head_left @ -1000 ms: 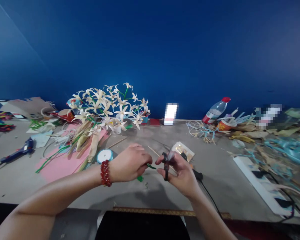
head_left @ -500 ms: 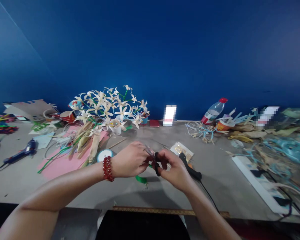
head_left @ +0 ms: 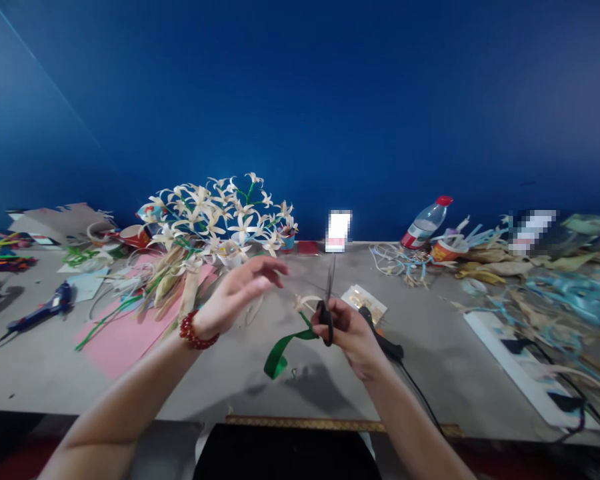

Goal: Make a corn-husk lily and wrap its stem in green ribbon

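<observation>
My right hand [head_left: 347,330] grips black-handled scissors [head_left: 327,303], blades pointing up, together with a small pale flower [head_left: 304,303] whose green ribbon [head_left: 283,350] hangs down and curls above the table. My left hand [head_left: 243,287], with a red bead bracelet [head_left: 194,333] at the wrist, is raised to the left of the scissors with its fingers stretched out and nothing in it. Behind it stands a bouquet of cream paper flowers [head_left: 220,217] on green stems.
A black glue gun [head_left: 380,337] with cord lies right of my right hand; a blue one [head_left: 40,310] lies far left. Pink paper [head_left: 123,333], a plastic bottle [head_left: 425,223], a cup [head_left: 445,250], a white power strip [head_left: 525,367] and blue-and-tan scraps crowd the grey table [head_left: 430,373].
My left hand let go of the ribbon and flower and lifted up to the left, fingers spreading. The green ribbon now hangs loose from my right hand, and the scissors point upward.
</observation>
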Demonstrator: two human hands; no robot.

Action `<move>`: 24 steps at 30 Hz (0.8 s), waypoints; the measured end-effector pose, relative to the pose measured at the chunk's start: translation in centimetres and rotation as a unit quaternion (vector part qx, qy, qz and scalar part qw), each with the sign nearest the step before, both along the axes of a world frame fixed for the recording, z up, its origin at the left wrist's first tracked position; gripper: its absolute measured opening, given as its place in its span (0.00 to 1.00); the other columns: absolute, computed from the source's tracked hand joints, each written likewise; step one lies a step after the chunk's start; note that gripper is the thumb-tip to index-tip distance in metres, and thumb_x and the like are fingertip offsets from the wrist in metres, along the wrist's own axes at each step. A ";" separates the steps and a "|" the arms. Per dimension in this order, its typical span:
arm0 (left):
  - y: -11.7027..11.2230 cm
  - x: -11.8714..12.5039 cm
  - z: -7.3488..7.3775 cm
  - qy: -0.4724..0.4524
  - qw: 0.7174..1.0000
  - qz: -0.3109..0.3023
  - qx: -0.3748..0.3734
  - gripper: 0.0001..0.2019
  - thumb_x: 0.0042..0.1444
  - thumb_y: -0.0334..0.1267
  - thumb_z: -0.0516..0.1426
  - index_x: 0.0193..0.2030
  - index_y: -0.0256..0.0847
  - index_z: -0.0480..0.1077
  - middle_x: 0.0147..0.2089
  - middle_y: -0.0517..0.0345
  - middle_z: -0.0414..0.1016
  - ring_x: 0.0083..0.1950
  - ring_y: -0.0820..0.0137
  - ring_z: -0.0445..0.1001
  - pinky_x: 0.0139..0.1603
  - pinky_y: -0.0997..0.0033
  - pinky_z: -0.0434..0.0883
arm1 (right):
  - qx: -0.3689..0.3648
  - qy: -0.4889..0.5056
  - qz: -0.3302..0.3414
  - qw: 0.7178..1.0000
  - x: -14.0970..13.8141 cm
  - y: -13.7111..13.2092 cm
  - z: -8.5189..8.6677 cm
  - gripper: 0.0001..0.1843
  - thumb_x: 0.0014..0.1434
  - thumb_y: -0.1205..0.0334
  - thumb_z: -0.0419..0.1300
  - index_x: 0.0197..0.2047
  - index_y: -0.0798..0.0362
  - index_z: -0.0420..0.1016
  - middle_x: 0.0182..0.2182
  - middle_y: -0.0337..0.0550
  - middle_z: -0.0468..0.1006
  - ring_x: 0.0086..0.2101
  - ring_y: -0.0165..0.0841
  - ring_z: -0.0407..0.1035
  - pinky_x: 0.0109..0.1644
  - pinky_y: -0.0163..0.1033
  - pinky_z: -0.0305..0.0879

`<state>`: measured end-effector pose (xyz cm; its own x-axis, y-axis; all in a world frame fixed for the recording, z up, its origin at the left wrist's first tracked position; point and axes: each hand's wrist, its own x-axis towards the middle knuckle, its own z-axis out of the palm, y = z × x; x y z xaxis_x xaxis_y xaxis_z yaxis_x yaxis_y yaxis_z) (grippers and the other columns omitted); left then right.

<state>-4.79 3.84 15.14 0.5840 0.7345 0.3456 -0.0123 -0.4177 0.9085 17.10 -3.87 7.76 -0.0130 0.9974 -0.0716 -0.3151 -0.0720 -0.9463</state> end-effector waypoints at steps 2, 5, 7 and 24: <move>-0.5 -0.1 -1.8 -0.091 0.990 0.081 -0.078 0.21 0.63 0.54 0.50 0.45 0.38 0.72 0.45 0.47 0.76 0.43 0.63 0.75 0.48 0.63 0.71 | -0.009 0.013 -0.009 1.000 0.1 0.1 -0.2 0.20 0.41 0.62 0.75 0.32 0.51 0.69 0.28 0.35 0.78 0.28 0.28 0.69 0.32 0.32 0.62; -1.9 0.8 -5.0 -0.030 0.983 0.098 -0.149 0.14 0.58 0.48 0.59 0.40 0.38 0.73 0.38 0.53 0.76 0.41 0.65 0.73 0.44 0.68 0.70 | -0.024 0.009 -0.015 1.000 0.0 0.3 -0.5 0.20 0.40 0.62 0.76 0.32 0.51 0.70 0.28 0.35 0.78 0.28 0.28 0.70 0.33 0.32 0.63; -2.8 1.6 -6.6 0.006 0.986 0.041 -0.163 0.13 0.55 0.46 0.62 0.39 0.37 0.73 0.38 0.53 0.76 0.41 0.65 0.73 0.45 0.68 0.70 | -0.031 0.005 -0.016 0.999 -0.2 0.5 -0.6 0.21 0.38 0.62 0.76 0.32 0.51 0.71 0.28 0.35 0.78 0.28 0.28 0.70 0.33 0.33 0.64; -4.5 3.4 -8.9 -0.198 0.919 0.032 -0.340 0.06 0.54 0.38 0.64 0.35 0.38 0.74 0.35 0.57 0.73 0.37 0.73 0.71 0.42 0.74 0.69 | -0.077 0.072 -0.005 0.994 -1.5 0.9 -1.5 0.19 0.39 0.60 0.76 0.30 0.53 0.71 0.25 0.33 0.74 0.25 0.24 0.64 0.28 0.29 0.58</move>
<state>-1.40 -0.64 6.26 0.4596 0.8876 -0.0288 -0.3935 0.2326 0.8894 15.59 -2.93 6.23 -0.0238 0.9748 -0.2217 -0.4471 -0.2087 -0.8698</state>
